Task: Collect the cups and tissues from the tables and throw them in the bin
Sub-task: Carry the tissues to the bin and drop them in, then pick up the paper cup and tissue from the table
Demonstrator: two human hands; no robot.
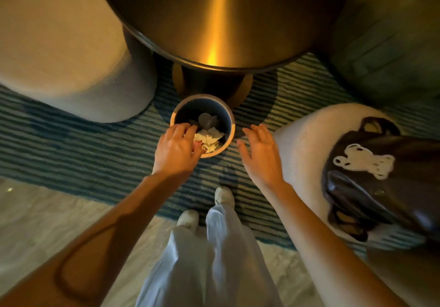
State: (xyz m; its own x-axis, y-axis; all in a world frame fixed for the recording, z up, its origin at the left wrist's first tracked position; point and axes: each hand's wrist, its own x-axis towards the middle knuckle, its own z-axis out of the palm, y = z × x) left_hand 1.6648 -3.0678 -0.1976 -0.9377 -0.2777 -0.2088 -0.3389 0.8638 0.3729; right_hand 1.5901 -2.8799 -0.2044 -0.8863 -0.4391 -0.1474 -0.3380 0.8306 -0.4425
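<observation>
1. A person stands on a blue-and-white striped carpet (71, 145), both bare arms reaching down toward a small round bin with a dark inside and a pale rim (228, 116).
2. The left hand (176, 148) hangs over the near-left rim of the bin, fingers curled downward into the opening; whether they pinch anything cannot be told (the fingertips are hidden against the contents).
3. Crumpled white tissues (209, 139) lie inside the bin at its near side, with greyish round pieces (205, 119) behind them, too dim to identify.
4. The right hand (260, 151) hovers just right of the bin, spread flat and holding nothing.
5. The bin stands at the foot of a round brass-coloured metal table (214, 16).
6. A dark brown leather bag with a white bear figure (371, 176) rests on a pale rounded stool (302, 145) at right.
</observation>
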